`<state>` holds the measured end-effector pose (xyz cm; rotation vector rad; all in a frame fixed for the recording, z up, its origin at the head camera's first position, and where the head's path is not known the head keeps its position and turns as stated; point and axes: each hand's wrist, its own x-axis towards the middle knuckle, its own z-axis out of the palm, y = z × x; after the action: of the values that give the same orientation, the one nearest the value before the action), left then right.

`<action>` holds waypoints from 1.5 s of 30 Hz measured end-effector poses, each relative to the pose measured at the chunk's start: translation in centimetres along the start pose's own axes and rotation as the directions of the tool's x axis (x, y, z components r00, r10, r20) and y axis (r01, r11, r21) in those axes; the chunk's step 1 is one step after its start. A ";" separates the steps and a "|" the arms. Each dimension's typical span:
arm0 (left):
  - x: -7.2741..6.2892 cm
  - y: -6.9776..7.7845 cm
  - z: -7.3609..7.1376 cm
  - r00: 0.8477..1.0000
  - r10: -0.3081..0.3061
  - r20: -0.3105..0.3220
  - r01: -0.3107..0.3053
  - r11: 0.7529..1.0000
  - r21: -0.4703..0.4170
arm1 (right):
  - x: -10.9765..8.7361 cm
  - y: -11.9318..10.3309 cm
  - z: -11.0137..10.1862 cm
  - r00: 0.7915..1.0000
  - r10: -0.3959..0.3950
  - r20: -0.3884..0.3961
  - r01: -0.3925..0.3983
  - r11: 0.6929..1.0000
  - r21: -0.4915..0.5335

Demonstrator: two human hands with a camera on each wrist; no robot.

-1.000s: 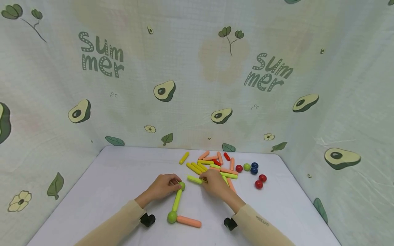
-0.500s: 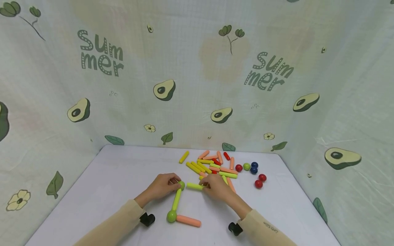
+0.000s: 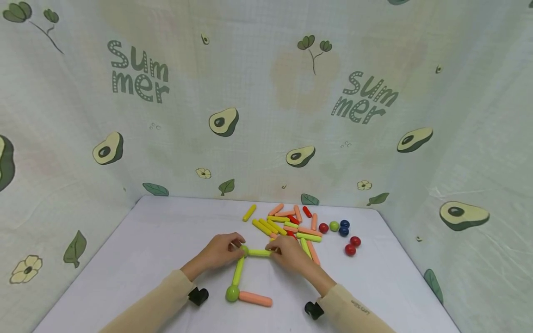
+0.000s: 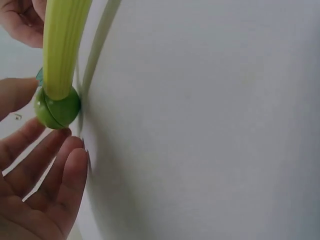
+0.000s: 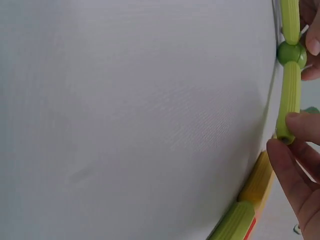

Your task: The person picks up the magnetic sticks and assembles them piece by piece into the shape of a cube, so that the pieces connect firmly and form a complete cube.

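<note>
Between thumb and fingers my left hand (image 3: 219,252) pinches a green ball (image 4: 57,107). From that ball a yellow-green rod (image 3: 238,272) runs toward me to a second, nearer green ball (image 3: 232,292), and an orange rod (image 3: 256,299) sticks out to the right of it. My right hand (image 3: 290,252) pinches the right end of another yellow-green rod (image 5: 288,92). Its left end meets the ball in my left hand; whether it is seated fully I cannot tell.
Behind my right hand lies a loose pile of rods, with yellow rods (image 3: 262,227), orange rods (image 3: 310,231) and red rods (image 3: 306,212). Right of them sit red balls (image 3: 350,249), blue balls (image 3: 343,231) and a green ball (image 3: 334,226). A patterned cloth (image 3: 258,180) hangs behind the table.
My right hand has turned the yellow-green rod level and moved it left, closing the gap to the ball. My left hand has stayed in place, holding the ball.
</note>
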<state>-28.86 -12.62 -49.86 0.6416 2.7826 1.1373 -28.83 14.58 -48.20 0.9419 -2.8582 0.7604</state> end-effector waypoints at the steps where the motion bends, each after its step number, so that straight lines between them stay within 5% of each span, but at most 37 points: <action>1: 0.1 0.0 0.0 1.000 0.019 0.012 -0.019 1.000 0.010 | 0.1 0.0 0.1 1.000 0.002 0.000 -0.002 1.000 0.007; 7: 1.0 0.0 0.1 0.991 0.103 0.084 -0.107 0.993 0.043 | 0.6 -0.2 0.4 1.000 -0.020 0.002 0.020 0.999 0.036; 13: 1.5 -0.3 0.5 0.989 0.115 0.097 -0.119 0.992 0.038 | 0.9 -0.9 0.4 0.999 -0.051 -0.001 0.050 0.997 0.062; 19: 1.3 -0.5 0.5 0.989 0.116 0.090 -0.120 0.992 0.036 | 0.3 -0.3 -0.6 1.000 -0.001 -0.025 0.003 0.997 0.072; 23: 1.0 -0.5 0.4 0.990 0.117 0.084 -0.121 0.992 0.042 | -0.3 1.9 -2.4 0.989 0.121 -0.079 -0.117 0.991 0.063; 29: 0.8 -0.3 0.4 0.989 0.123 0.082 -0.128 0.991 0.050 | -1.0 7.5 -6.0 0.930 0.334 -0.155 -0.336 0.942 0.012; 36: 0.7 0.0 0.3 0.988 0.126 0.086 -0.131 0.990 0.050 | -2.4 12.7 -8.3 0.928 0.325 -0.182 -0.348 0.931 -0.112; 45: 0.6 -0.2 0.3 0.989 0.124 0.084 -0.128 0.991 0.044 | -2.6 14.2 -8.2 0.923 0.362 -0.127 -0.375 0.922 -0.097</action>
<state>-29.46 -12.34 -50.16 0.8595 2.7431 1.0408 -35.74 29.64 -47.69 0.3347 -2.9785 0.6269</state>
